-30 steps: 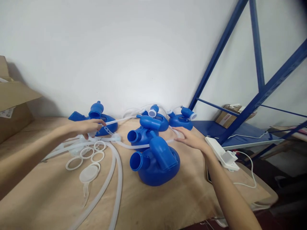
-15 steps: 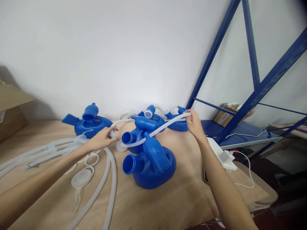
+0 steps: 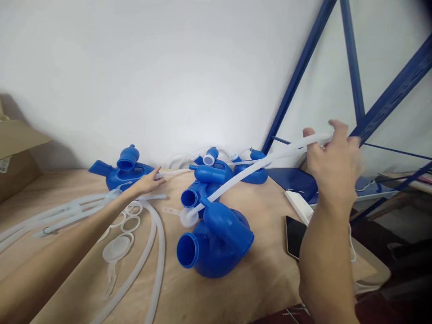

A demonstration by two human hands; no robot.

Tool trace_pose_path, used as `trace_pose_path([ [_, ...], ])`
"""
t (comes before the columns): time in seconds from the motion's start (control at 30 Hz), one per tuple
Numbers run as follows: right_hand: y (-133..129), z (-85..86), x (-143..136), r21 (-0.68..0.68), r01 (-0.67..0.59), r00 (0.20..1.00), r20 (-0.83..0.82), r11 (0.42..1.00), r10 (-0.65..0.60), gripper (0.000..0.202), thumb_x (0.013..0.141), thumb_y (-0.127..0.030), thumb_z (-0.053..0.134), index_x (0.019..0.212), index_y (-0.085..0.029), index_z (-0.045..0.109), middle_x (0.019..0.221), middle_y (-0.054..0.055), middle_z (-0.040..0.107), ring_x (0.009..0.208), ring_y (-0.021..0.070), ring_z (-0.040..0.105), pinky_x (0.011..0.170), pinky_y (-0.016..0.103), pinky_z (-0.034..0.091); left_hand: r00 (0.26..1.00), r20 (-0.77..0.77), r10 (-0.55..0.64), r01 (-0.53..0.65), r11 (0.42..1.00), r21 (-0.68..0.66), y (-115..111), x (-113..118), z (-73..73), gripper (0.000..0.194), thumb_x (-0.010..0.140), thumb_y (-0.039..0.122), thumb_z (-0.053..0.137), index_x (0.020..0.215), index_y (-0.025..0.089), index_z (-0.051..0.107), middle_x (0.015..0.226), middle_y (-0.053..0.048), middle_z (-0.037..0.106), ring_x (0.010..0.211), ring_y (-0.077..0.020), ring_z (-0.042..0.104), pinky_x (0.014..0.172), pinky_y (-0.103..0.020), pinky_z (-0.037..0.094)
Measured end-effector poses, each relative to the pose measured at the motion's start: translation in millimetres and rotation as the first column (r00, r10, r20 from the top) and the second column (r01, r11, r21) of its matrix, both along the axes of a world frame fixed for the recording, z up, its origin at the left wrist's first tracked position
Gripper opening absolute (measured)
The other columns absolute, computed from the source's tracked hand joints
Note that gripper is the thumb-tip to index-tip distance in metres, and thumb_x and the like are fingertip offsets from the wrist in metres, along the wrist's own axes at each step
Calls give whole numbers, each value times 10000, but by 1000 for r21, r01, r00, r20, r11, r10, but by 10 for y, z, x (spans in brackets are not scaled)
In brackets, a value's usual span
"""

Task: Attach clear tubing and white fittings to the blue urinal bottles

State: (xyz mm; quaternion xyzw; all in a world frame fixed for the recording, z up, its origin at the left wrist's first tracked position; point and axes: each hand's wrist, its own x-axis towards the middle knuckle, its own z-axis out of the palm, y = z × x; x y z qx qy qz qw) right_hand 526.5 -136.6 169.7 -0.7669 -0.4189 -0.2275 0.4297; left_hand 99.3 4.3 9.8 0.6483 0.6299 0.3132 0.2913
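Note:
My left hand [image 3: 148, 182] reaches over the table at the left of centre, its fingers closed around one part of a translucent white plastic hose [image 3: 178, 172]. At the right, my right hand [image 3: 334, 162] is raised and blurred, with the hose between its thumb and fingers. From there the hose slopes down to a white round cap [image 3: 189, 217] between the blue plastic bottles. The nearest blue bottle [image 3: 216, 261] lies with its wide mouth facing left, a loose blue bottle-shaped cup [image 3: 227, 220] leaning on it. Another blue bottle [image 3: 190, 196] stands behind.
More blue bottles stand by the wall, one at the left [image 3: 114, 179]. Loose hoses [image 3: 160, 261], white rings [image 3: 131, 223] and a lid [image 3: 116, 248] lie at left. At right are a phone [image 3: 295, 236], a power strip [image 3: 299, 204] and a blue rack [image 3: 300, 76].
My right hand has swung right and up, drawing the hose with it. My left hand has moved slightly up. The white cap has shifted right and the nearest bottle and its cup have turned.

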Motion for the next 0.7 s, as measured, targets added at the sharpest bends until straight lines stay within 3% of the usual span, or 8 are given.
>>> trace_pose_path([
  [0.07,-42,-3,15,-78,2,1000,-26,997,-4,637,963,-680,508,1389,-228,647,1095,190,729,1201,487,652,1002,767,458,995,-90,37,-31,997,72,-50,61,35,893,734,552,743,1490,119,548,1415,-249,624,1392,-499,514,1098,-605,475],
  [0.17,3,-35,41,10,-109,994,-5,994,109,514,952,-630,541,1242,-235,698,982,138,761,1101,441,711,987,706,507,992,-125,-27,48,986,162,-272,195,257,759,841,679,604,1395,161,640,1515,-191,576,1455,-442,463,1191,-552,412],
  [0.23,70,-44,-4,145,-269,963,52,952,265,448,960,-549,569,1292,-260,653,1040,107,765,1060,370,739,960,619,566,974,-62,-217,224,959,175,-499,329,504,684,932,720,479,1384,237,655,1493,-96,627,1412,-356,535,1203,-473,429],
  [0.33,148,16,-226,246,-520,850,236,818,470,470,972,-450,603,1411,-290,555,1266,94,717,1215,312,685,1001,551,588,869,54,-492,468,853,232,-870,602,895,661,950,705,521,1468,299,585,1541,-64,593,1433,-327,522,1199,-476,438],
  [0.43,160,189,-590,260,-648,737,451,716,503,613,976,-406,630,1540,-309,409,1581,91,515,1498,322,434,1225,600,402,752,57,-657,620,733,279,-1165,923,1134,788,876,628,706,1553,299,472,1541,-104,578,1374,-337,577,1032,-455,566],
  [0.5,155,349,-843,272,-688,686,548,672,480,664,993,-465,592,1581,-299,332,1701,73,351,1591,311,273,1302,584,267,723,26,-691,642,685,344,-1282,1117,1187,727,892,549,728,1525,287,485,1432,-117,651,1274,-322,643,907,-422,601],
  [0.57,168,520,-1038,268,-699,655,612,664,443,725,987,-604,543,1581,-257,316,1716,80,305,1639,312,147,1324,565,164,728,20,-685,613,663,430,-1320,1247,1200,487,980,466,633,1418,261,568,1172,-95,741,1073,-271,712,818,-391,596],
  [0.7,263,786,-1134,276,-706,639,645,653,418,896,934,-756,516,1545,-133,313,1650,173,279,1652,374,45,1305,548,46,750,129,-649,437,632,641,-1216,1187,1324,265,1032,359,561,1247,218,625,777,6,621,701,-147,638,651,-299,535],
])
